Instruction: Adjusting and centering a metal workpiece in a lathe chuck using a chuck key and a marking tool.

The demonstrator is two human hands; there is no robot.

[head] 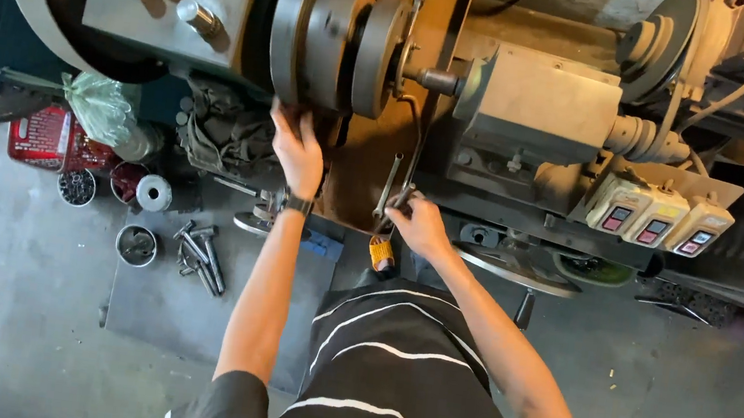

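At the lathe: heavy grey disc assembly (341, 35), mounted on the spindle, pressed by the tailstock shaft (438, 81). Left hand (296, 148): fingers spread, palm flat against the lower rim of the discs, holding nothing. Right hand (417, 224): closed around a slim metal tool (410, 171) below the shaft. Step in hand, by my judgement: steadying the workpiece while tightening or setting. Next move calls for firm bracing and a controlled turn. On floor: tins of small parts (137, 244), loose bolts (201, 254).

Left hand (297, 151) on steel disc (327, 38); right hand (419, 224) grips wrench (390, 186).
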